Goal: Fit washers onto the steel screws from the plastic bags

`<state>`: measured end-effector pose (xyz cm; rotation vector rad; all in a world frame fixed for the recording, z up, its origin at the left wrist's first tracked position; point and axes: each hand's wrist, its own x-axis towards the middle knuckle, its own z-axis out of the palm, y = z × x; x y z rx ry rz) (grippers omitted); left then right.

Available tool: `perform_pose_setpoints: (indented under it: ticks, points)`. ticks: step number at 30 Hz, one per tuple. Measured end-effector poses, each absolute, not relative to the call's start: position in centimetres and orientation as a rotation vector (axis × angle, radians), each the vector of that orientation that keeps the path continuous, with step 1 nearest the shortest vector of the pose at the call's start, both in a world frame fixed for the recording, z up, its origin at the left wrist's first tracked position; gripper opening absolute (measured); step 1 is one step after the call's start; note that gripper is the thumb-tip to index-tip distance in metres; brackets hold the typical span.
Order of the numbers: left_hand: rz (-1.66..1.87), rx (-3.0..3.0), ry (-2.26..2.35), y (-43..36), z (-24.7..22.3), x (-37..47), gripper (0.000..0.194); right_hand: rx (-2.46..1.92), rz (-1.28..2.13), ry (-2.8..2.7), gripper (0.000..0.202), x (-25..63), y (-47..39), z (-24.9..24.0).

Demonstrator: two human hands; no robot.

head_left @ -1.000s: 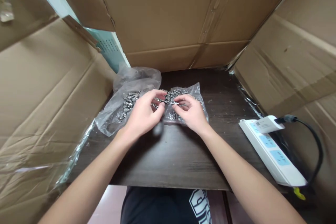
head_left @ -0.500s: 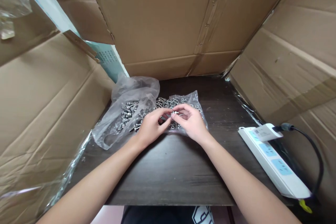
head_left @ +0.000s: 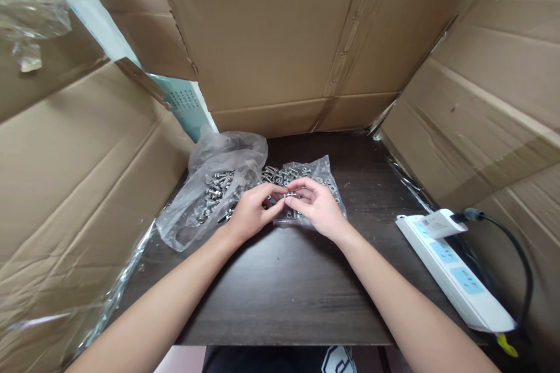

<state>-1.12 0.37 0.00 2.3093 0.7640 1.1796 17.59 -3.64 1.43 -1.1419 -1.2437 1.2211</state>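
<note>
My left hand [head_left: 255, 207] and my right hand [head_left: 318, 207] meet fingertip to fingertip over the dark table [head_left: 280, 285]. Between them is a small metal bolt [head_left: 290, 194], partly hidden by the fingers; thumbs and forefingers of both hands pinch it. Under and behind my right hand lies a flat clear bag [head_left: 321, 166] with loose bolts, nuts and washers [head_left: 285, 174] on it. To the left of my left hand, a crumpled plastic bag [head_left: 177, 227] holds a heap of bolts [head_left: 217, 186].
On the right, a white power strip [head_left: 459, 274] carries a plugged-in adapter [head_left: 440, 223] with a black cable [head_left: 520, 250]. Cardboard walls [head_left: 280, 41] stand at the back and both sides. A yellow tag [head_left: 507, 345] hangs near the strip's front end.
Both hands stay together at nearly the same spot, fingertips shifting slightly around the bolt. The whole view has moved a little.
</note>
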Motion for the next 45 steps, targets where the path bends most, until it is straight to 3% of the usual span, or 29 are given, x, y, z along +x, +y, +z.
perform_pose_setpoints:
  ticks: [11, 18, 38, 45]
  points:
    - [1.110, 2.272, 0.803, 0.4, 0.3, -1.2, 0.010, -1.181, 1.061, -1.386, 0.023, 17.3, -3.9, 1.5]
    - [1.155, 2.274, 0.788, 0.6, 0.1, -1.3, 0.010, -1.304, 0.591, -1.611, 0.018, 17.2, -4.5, 2.6]
    - [1.188, 2.335, 0.779, 0.5, -0.1, -1.2, 0.010, -1.298, 0.859, -1.531, 0.027, 16.9, -4.5, 2.3]
    - [1.188, 2.376, 0.713, 0.4, 0.0, -1.2, 0.012, -1.302, 0.814, -1.552, 0.026, 17.1, -4.4, 2.1]
